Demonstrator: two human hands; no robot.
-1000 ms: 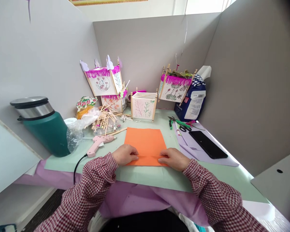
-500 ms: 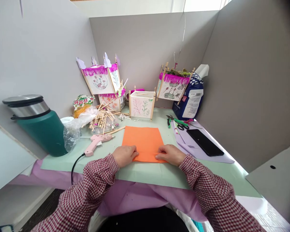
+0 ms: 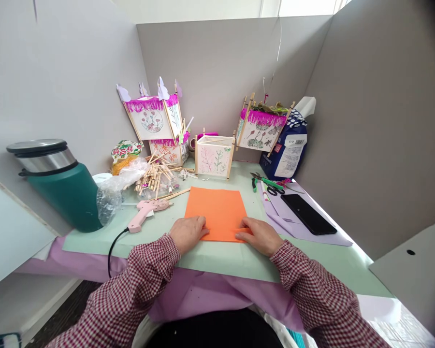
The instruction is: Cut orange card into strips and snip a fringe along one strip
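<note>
Orange paper sheet (image 3: 217, 210), near edge folded over, lies at lower centre on the pale green mat (image 3: 217, 263).
Your left hand (image 3: 186, 234) and right hand (image 3: 258, 236) stay flat and open along the fold, pressing, not gripping.

Pink glue gun (image 3: 147, 211) beside green flask (image 3: 67, 198)

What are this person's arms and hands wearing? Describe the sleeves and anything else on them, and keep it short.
The left sleeve and right sleeve are long and patterned in a small maroon-and-white gingham check, reaching the wrists. The left hand and right hand are bare, with no gloves, and no ring or watch shows.
</note>
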